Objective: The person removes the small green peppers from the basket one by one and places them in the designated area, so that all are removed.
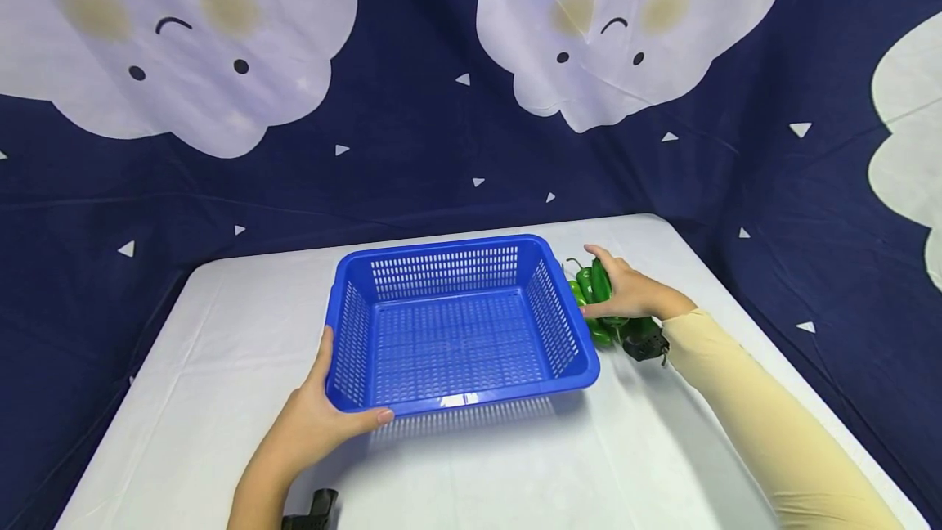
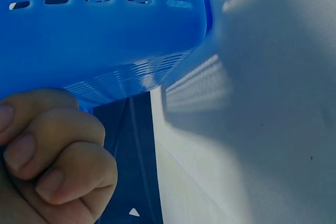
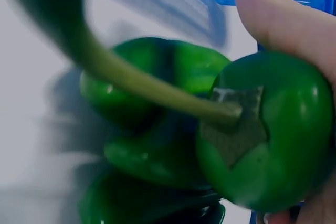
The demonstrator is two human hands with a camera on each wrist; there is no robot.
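Observation:
My left hand (image 1: 312, 415) grips the near left corner of a blue plastic basket (image 1: 459, 395), thumb along the front rim. Curled fingers (image 2: 79, 171) show under the rim in the left wrist view. The basket's base looks raised off the table, with a shadow beneath. To the right of it, my right hand (image 1: 629, 291) holds a green pepper (image 3: 283, 135) between thumb and fingers, its curved stem facing the right wrist camera. Several more green peppers (image 3: 152, 161) lie on the table just under that hand; some are partly hidden by it.
A white cloth covers the table (image 1: 221, 366). Behind and around it hangs a dark blue curtain (image 1: 412, 162) with clouds and small triangles. A black device (image 1: 312, 514) is by my left wrist; another dark one (image 1: 643, 342) is under the right.

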